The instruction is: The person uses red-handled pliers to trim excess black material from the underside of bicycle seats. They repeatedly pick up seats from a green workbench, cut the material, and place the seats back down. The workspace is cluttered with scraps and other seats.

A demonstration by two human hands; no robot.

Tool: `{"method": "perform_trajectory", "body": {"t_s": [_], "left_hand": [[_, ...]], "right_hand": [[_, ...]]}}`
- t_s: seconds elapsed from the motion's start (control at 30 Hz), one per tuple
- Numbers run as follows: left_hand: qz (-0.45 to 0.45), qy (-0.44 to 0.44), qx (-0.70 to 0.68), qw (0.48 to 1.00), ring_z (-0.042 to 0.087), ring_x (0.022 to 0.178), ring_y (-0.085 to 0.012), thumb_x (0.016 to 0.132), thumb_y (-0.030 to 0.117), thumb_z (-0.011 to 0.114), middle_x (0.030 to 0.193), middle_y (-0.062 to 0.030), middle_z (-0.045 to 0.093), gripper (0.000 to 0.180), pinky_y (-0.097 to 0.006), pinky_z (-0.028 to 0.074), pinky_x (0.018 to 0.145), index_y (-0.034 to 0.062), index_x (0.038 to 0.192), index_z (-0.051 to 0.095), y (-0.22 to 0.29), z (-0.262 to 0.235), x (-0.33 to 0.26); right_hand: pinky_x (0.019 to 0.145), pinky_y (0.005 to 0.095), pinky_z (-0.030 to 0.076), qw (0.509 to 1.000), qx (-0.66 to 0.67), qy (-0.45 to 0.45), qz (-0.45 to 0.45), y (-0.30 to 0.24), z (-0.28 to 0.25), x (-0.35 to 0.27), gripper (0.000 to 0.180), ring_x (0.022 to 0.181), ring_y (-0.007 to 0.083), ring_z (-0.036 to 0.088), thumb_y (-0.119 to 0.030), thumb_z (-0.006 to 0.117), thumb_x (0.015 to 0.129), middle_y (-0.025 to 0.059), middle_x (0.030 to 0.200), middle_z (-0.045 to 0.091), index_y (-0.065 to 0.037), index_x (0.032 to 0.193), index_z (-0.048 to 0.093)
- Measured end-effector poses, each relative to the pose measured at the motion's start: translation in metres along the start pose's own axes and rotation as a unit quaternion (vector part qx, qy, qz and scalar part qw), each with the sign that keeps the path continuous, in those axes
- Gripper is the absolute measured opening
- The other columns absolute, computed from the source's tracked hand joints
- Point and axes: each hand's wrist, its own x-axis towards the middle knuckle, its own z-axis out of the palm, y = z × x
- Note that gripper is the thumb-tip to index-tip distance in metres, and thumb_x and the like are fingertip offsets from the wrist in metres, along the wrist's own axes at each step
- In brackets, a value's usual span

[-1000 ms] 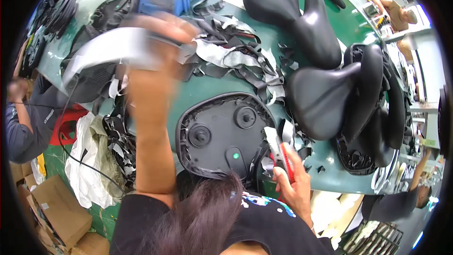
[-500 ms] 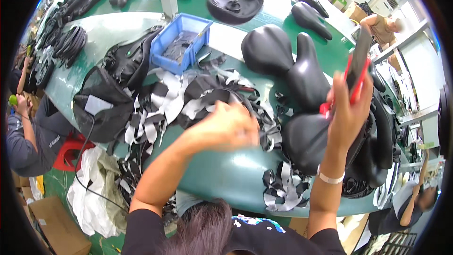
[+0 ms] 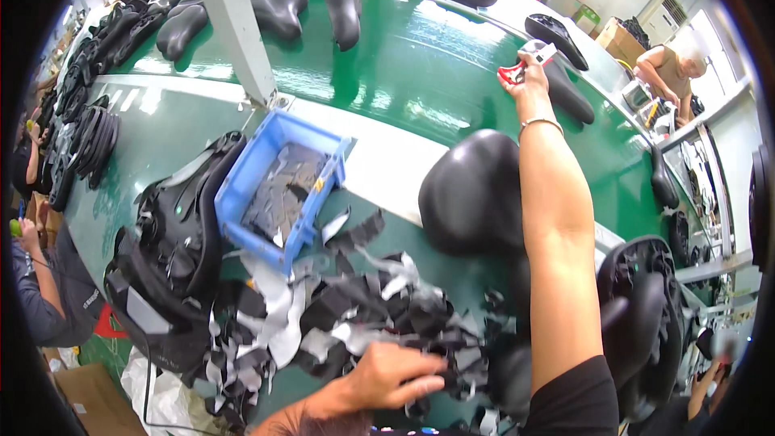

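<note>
My right hand (image 3: 529, 77) reaches far out over the green belt, its fingers closed around a red-handled hand tool (image 3: 512, 74). The tool's working end is partly hidden. This hand is at the far end of a black bicycle saddle (image 3: 571, 95); I cannot tell whether it touches the saddle. Lower down, my left hand (image 3: 395, 375) hovers with its fingers stretched out and holds nothing. Under and around it lies a heap of black and grey cut scraps (image 3: 379, 307). A broad black saddle (image 3: 472, 194) rests just left of my right forearm, which covers part of it.
A blue bin (image 3: 282, 254) of grey pieces stands left of the scraps, beside a black bag (image 3: 161, 266). A white post (image 3: 234, 32) rises behind. More saddles (image 3: 339, 0) lie along the belt (image 3: 420, 56), and others (image 3: 642, 315) are stacked at right. Co-workers sit at both sides.
My right hand has swung forward and away, over the belt, with the red-handled tool. The left hand has opened out above the scraps. The whole view has shifted.
</note>
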Motion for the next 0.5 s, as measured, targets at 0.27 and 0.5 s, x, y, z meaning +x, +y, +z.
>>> {"method": "perform_trajectory", "body": {"t_s": [0.27, 0.5], "left_hand": [[-0.047, 0.058, -0.097, 0.993, 0.063, 0.058, -0.0177, 0.077, 0.024, 0.079, 0.072, -0.0083, 0.066, 0.058, -0.028, 0.05, 0.056, -0.0032, 0.121, 0.053, 0.003, 0.002, 0.01], [0.053, 0.176, 0.098, 0.978, 0.057, 0.056, -0.0202, 0.075, 0.031, 0.077, 0.07, -0.0084, 0.058, 0.035, -0.032, 0.044, 0.049, 0.0056, 0.098, 0.067, 0.0, 0.019, 0.023]], "right_hand": [[0.075, 0.0537, 0.051, 0.965, 0.102, 0.12, -0.21, -0.043, -0.051, 0.058, 0.061, 0.108, 0.0328, 0.054, -0.005, 0.069, 0.071, 0.013, 0.125, 0.05, -0.014, 0.127, 0.047], [0.06, 0.0488, 0.057, 0.96, 0.144, 0.105, -0.214, -0.092, -0.003, -0.021, 0.044, 0.087, 0.0322, 0.061, 0.003, 0.064, 0.074, 0.0146, 0.106, 0.056, -0.007, 0.113, 0.048]]}}
